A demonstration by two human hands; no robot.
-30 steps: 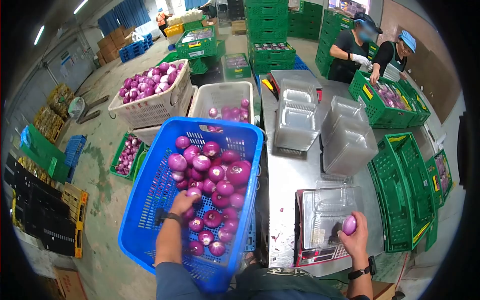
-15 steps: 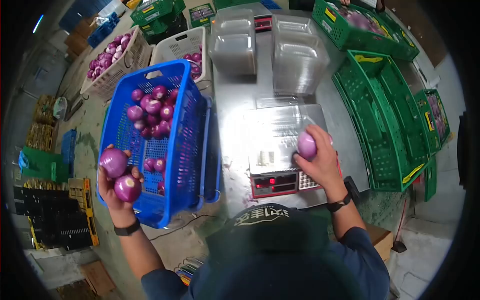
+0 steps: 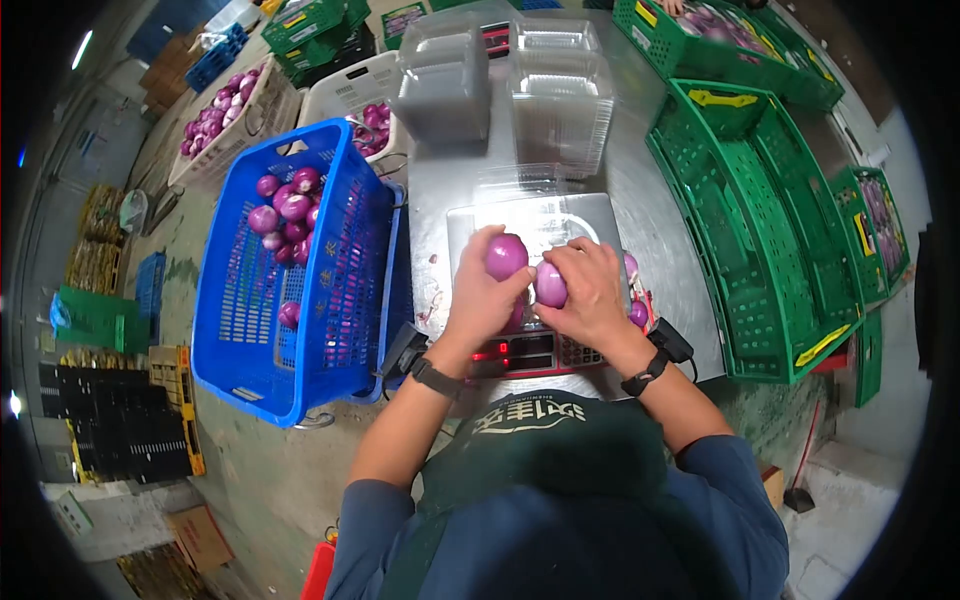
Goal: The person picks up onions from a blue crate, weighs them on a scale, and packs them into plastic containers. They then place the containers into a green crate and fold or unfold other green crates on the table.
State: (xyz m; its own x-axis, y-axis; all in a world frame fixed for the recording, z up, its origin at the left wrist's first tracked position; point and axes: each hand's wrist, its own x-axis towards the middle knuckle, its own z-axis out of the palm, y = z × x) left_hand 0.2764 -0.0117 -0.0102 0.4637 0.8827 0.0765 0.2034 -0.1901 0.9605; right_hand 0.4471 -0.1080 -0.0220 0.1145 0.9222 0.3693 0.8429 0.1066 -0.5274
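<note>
Both hands are together over the steel plate of a digital scale. My left hand is closed around a red onion; a second onion, partly hidden, shows below it near the palm. My right hand grips another red onion from above, close beside the left hand's onion. A clear plastic tray lies at the far side of the plate, partly lost in glare. Just right of the scale, a loose onion and another one are partly hidden by my right hand.
A blue basket with several onions stands left of the steel table. Stacks of clear containers stand behind the scale. On the right is a green crate. A co-worker's hand is at a far crate of onions.
My left hand has come from over the blue basket to the scale, bringing its onions. My right hand has shifted slightly left with its onion. Fewer onions show in the basket.
</note>
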